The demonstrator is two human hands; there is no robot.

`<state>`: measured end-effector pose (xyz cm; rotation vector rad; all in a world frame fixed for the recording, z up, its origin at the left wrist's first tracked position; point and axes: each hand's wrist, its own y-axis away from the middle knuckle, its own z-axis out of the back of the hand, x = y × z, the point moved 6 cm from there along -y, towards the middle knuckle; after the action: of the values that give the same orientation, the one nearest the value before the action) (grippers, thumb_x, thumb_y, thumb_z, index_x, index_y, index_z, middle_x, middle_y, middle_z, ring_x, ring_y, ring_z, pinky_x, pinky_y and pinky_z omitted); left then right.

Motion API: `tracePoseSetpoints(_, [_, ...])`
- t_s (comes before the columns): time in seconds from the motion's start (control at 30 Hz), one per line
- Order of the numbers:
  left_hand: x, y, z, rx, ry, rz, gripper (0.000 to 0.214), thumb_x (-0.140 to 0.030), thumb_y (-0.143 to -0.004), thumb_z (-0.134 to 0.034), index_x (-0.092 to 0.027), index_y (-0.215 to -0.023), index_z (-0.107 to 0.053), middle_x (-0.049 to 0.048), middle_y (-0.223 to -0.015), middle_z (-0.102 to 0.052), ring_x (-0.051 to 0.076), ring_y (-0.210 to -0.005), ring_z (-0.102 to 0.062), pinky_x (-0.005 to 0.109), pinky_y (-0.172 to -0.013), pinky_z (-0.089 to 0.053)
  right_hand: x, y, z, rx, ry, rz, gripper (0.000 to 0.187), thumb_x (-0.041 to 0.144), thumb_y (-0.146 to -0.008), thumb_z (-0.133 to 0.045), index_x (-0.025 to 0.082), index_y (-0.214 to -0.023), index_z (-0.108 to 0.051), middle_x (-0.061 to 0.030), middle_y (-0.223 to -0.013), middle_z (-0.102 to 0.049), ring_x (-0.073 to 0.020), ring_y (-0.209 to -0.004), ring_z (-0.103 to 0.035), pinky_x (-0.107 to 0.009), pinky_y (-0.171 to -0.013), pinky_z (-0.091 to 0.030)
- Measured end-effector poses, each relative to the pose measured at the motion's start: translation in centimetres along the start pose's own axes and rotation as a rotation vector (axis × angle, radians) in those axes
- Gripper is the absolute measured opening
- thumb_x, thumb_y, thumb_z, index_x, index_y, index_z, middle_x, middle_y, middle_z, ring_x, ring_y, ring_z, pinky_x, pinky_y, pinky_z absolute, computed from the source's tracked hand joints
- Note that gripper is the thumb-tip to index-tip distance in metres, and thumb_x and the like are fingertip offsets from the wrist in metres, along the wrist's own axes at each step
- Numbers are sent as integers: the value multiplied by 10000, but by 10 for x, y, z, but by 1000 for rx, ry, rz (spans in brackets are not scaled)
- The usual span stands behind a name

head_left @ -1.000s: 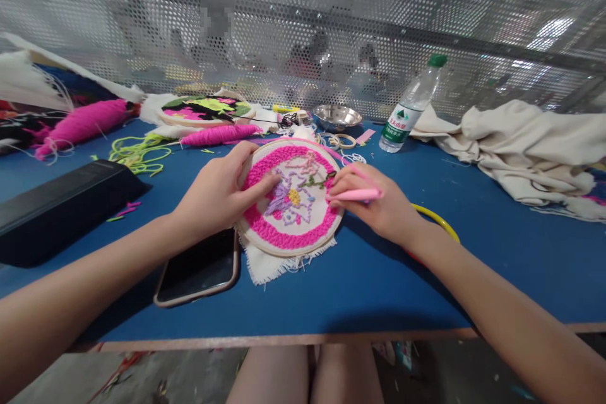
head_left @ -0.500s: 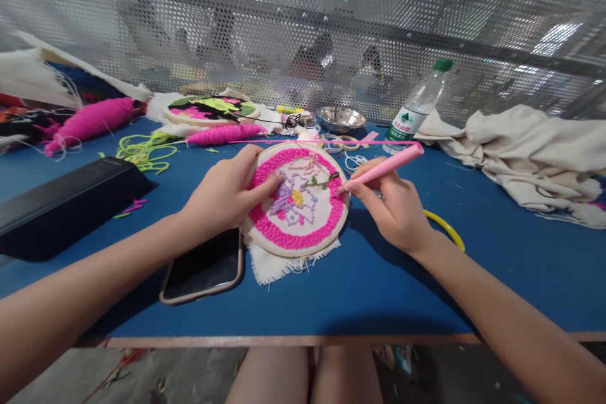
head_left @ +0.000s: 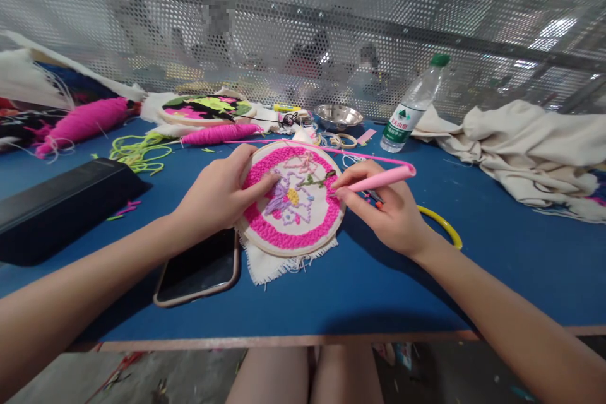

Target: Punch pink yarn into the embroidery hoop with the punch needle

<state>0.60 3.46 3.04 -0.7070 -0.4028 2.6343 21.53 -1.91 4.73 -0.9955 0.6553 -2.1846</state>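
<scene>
An embroidery hoop (head_left: 290,202) lies flat near the middle of the blue counter (head_left: 341,293). It is a round pale wooden ring with cream fabric stretched across it. A thick band of nubbly bright pink loops runs around the inside. Lilac, yellow and green stitches sit at the centre, and frayed fabric edges stick out beneath the near rim.

The left hand (head_left: 215,196) curls over the hoop's left rim and grips it, with the thumb laid across the pink loops. The right hand (head_left: 391,211) is closed around a smooth pink punch needle (head_left: 384,178), pinched like a pen, with its tip on the fabric at the hoop's right side. A thin pink yarn strand (head_left: 303,144) trails from the tool's rear end, leftwards over the hoop.

A glossy dark phone (head_left: 199,270) lies just beside the hoop, under the left wrist. A yellow ring (head_left: 444,225) shows behind the right wrist.

Farther back stands a shiny steel bowl (head_left: 337,117); what it contains cannot be made out. A clear ribbed plastic bottle (head_left: 411,110) with a green cap leans near crumpled cream cloth (head_left: 525,145). On the left are a fuzzy pink yarn skein (head_left: 220,134), loose green yarn (head_left: 138,153) and a matte black case (head_left: 57,202).
</scene>
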Motion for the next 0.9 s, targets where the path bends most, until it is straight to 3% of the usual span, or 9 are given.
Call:
tracePoseSetpoints(0.33, [9,-4,-6,61,-10,72,346,-550,-839,-513,-206,-836,-471,4,-729,-582,184,-641,-540,264,-543,-317,-5,-1,-2,11,-14,-49,14,189,-860,-620,197,-871,-623,-29,-932,-673,-159,-860,-651,-300,-772,-530])
tracePoseSetpoints(0.57, [12,-2,-30,295,-49,55,430,-633,-841,-437,-217,-867,-543,2,-708,-588,200,-657,-550,286,-570,-336,-24,4,-10,172,16,-242,126,325,-896,-569,204,-931,-560,-28,-869,-681,-181,-790,-665,-313,-710,-524])
tracePoseSetpoints(0.8, [7,1,-37,316,-320,-20,535,-647,-883,-310,-201,-900,-604,92,-1001,-639,279,-831,-637,326,-631,-399,-26,6,-14,278,110,-332,201,397,-939,-453,213,-1020,-466,-48,-889,-711,-233,-830,-694,-343,-711,-508])
tracePoseSetpoints(0.9, [5,-2,-37,257,-398,3,601,-669,-878,-284,-206,-1124,-580,109,-1145,-636,325,-909,-650,338,-619,-424,-25,6,-14,320,148,-330,217,401,-933,-454,203,-1019,-476,-65,-917,-717,-248,-848,-700,-352,-725,-501])
